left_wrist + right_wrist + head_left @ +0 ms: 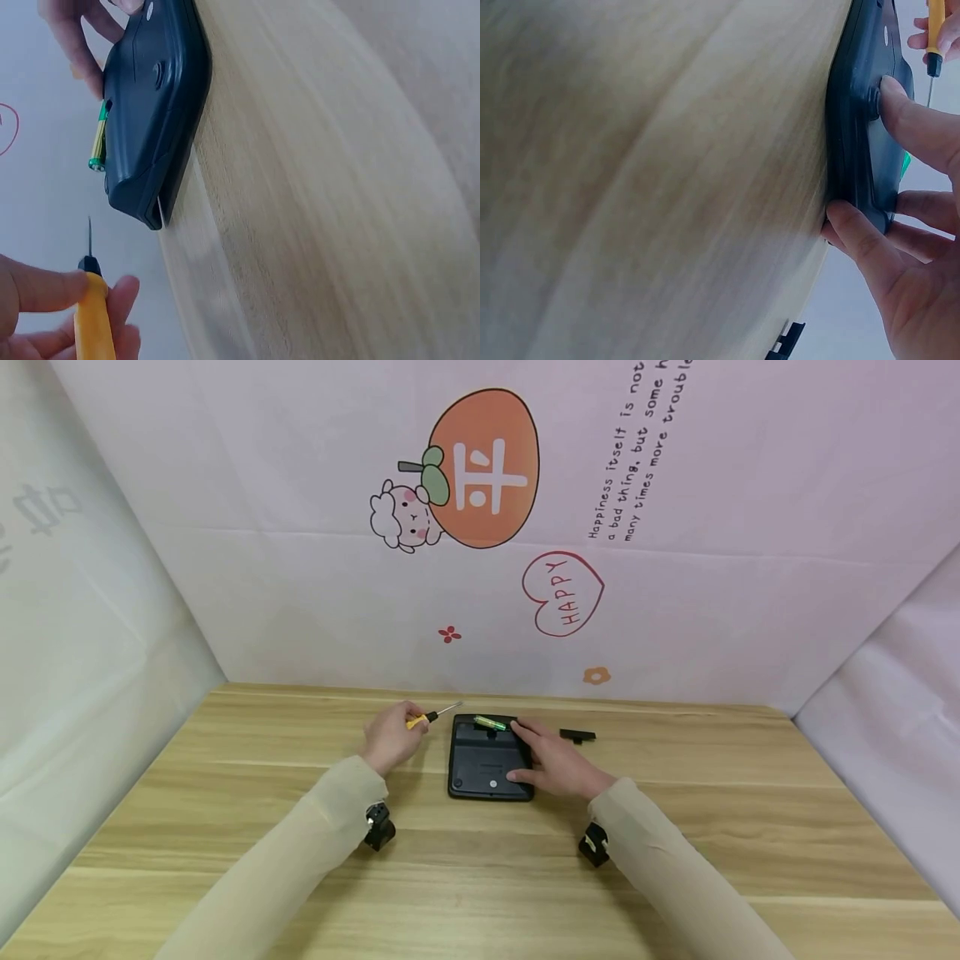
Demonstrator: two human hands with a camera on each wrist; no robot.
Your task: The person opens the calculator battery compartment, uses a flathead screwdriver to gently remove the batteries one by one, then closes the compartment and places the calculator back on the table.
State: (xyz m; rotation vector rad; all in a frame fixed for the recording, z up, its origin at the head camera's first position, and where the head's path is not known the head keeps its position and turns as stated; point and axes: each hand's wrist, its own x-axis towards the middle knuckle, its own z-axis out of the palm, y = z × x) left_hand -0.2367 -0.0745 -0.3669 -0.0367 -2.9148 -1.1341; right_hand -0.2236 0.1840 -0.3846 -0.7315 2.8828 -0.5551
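Observation:
A black calculator (483, 760) lies face down on the table, its back turned up. One green and yellow battery (491, 722) sits at the calculator's far end; in the left wrist view this battery (98, 142) stands proud of the casing. My right hand (558, 760) grips the calculator's right side, thumb on the back and fingers along the edge, one fingertip close to the battery. Left of the calculator, my left hand (392, 739) holds a screwdriver (91, 315) by its yellow handle. The thin metal shaft points away from the hand, apart from the battery.
A small black battery cover (577, 736) lies on the table to the right of the calculator. The wooden table (480, 877) meets a white printed cloth (337, 610) behind, and white cloth hangs at both sides.

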